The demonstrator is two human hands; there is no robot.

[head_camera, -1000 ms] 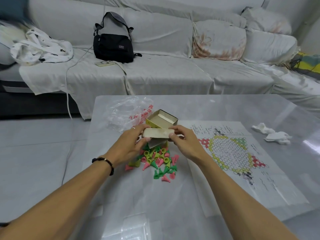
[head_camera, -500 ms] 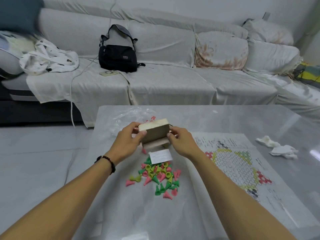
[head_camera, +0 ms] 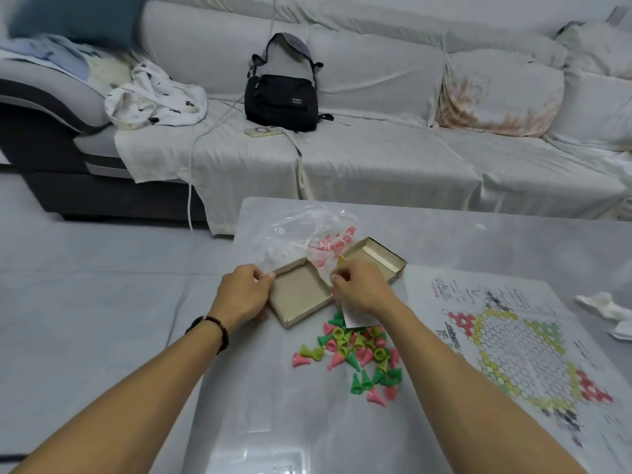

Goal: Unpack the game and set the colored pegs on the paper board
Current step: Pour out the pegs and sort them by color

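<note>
Cardboard tray (head_camera: 299,295): lying open side up on the table (head_camera: 478,241), looking empty, both hands on it.
Left hand (head_camera: 244,295): gripping the tray's left wall, thumb and fingertips curled on the rim.
Plastic bag (head_camera: 301,241): lying crumpled just behind the tray.
Right hand (head_camera: 359,285): fingers curled at the tray's right wall, seeming to pinch that edge; exact contact hard to tell. A small paper slip (head_camera: 355,314) is showing under the palm; held or just lying there, cannot tell.
Box lid (head_camera: 379,261): sitting open side up behind the right hand, just beside the paper board's far corner.
Pegs (head_camera: 359,357): pink, green and yellow cones lying in a loose pile on the table, toward the person from the tray, under the right forearm, none on the board yet.
Paper board (head_camera: 513,350): lying flat to the right of the pile, star grid printed on it, colored corners showing.
Tissue (head_camera: 605,309): lying crumpled past the board's right edge.
Key relation: pile is lying below and slightly right of the right hand's fingers, between tray and board; right hand is nearer both pile and board, so likely moving pegs rightward once the tray is set aside.
</note>
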